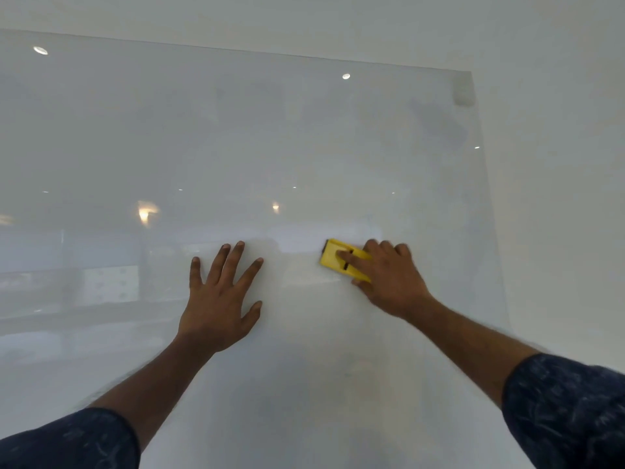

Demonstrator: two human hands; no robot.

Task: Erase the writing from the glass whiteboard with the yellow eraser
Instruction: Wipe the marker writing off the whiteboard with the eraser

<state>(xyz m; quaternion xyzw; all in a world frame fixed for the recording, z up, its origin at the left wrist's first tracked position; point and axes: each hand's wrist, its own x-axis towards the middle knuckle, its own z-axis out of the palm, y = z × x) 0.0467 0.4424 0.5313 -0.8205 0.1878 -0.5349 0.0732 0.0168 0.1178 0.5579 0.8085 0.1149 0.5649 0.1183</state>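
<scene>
The glass whiteboard [236,137] fills most of the head view, mounted on a white wall. My right hand [389,279] presses the yellow eraser [333,260] flat against the glass right of centre, fingers wrapped over its back. My left hand [220,299] lies flat on the glass to the left of the eraser, fingers spread, holding nothing. Faint bluish traces of writing [368,220] show just above the eraser; the rest of the glass looks smeared and pale.
The board's top edge [304,57] and right edge [487,198] border bare white wall [558,164]. A grey mount [463,91] sits at the board's top right corner. Ceiling lights and room reflections show in the glass on the left.
</scene>
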